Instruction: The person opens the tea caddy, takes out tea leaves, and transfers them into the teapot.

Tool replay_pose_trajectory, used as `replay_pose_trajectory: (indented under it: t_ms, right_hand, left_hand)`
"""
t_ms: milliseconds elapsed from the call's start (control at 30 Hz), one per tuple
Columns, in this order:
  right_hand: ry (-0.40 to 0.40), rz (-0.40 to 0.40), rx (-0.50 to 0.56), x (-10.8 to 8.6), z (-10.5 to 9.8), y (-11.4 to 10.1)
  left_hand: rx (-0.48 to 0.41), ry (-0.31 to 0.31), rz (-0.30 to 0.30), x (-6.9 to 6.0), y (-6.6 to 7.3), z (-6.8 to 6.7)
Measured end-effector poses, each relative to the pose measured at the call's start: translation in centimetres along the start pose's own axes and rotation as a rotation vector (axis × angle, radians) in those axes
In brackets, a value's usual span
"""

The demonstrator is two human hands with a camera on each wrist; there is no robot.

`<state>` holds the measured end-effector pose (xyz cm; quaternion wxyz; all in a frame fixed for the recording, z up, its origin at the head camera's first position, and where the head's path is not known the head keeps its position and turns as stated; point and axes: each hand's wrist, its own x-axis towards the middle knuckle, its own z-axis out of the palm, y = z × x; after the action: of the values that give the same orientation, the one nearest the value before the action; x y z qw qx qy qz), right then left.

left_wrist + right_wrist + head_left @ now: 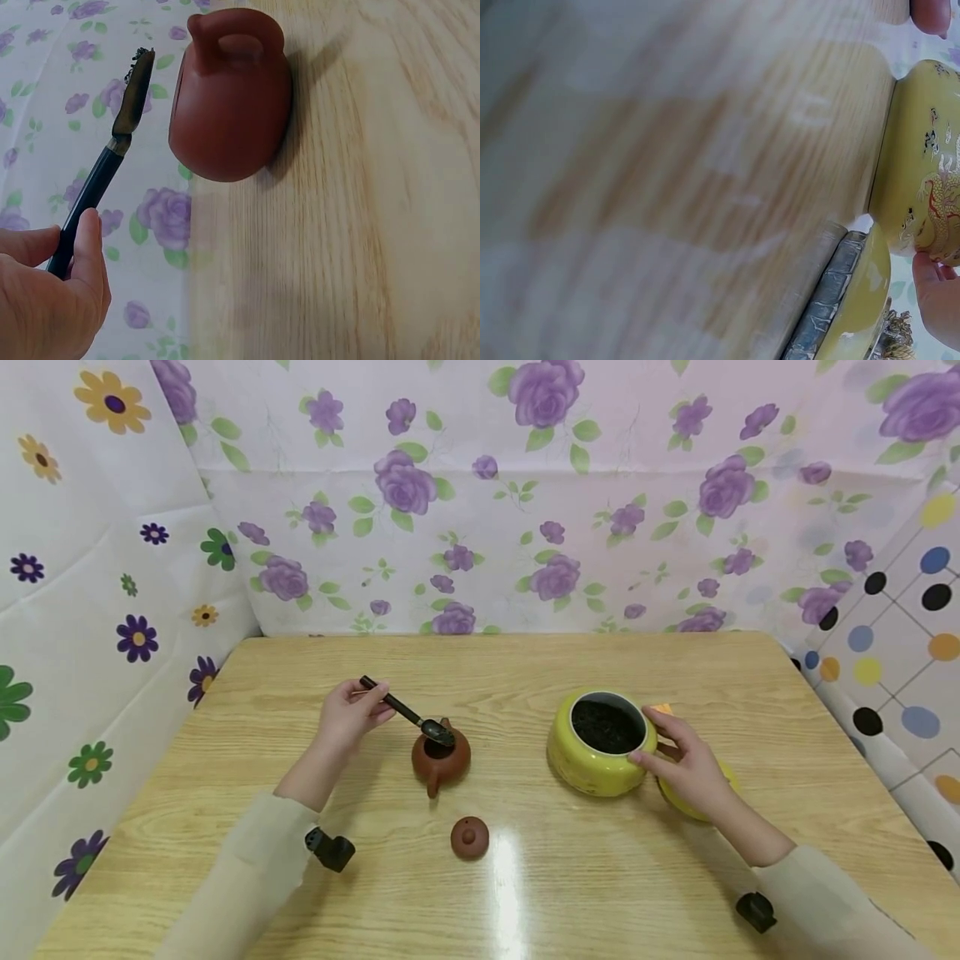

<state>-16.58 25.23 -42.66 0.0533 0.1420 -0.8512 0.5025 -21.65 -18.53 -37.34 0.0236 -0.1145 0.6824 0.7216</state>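
Observation:
My left hand pinches the dark handle of a small tea scoop. Dark tea leaves lie in the scoop's bowl, which is over the open mouth of a reddish-brown clay teapot. In the left wrist view the teapot shows its looped handle, to the right of the scoop. My right hand holds the right side of a round yellow jar, thumb in front and fingers farther back. Dark tea leaves fill the jar's inside. A dragon pattern decorates its wall in the right wrist view.
The teapot's lid rests on the wooden table in front of the teapot. Partly under my right hand lies the yellow jar lid. Beside the jar is a small orange piece. Flowered cloth hangs behind the table.

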Motion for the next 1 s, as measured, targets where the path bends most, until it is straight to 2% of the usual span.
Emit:
replay_pose_trajectory:
  t_ms: [300,467,800,1000]
  right_hand:
    - [0.001,-0.019,0.009,0.1,0.1,0.1]
    - [0.008,-0.022,0.006,0.0,0.0,0.2]
    - [0.016,-0.023,0.005,0.0,0.0,0.0]
    - [0.012,-0.011,0.009,0.0,0.0,0.0]
  left_hand:
    - [-0.008,0.072,0.012,-0.2,-0.6,-0.9]
    - [0.026,0.084,0.070,-0.4,-0.7,-0.9]
    - [0.103,0.095,0.197,-1.2,-0.2,-0.1]
    - [0.174,0.097,0.239,-1.5,-0.1,0.2]
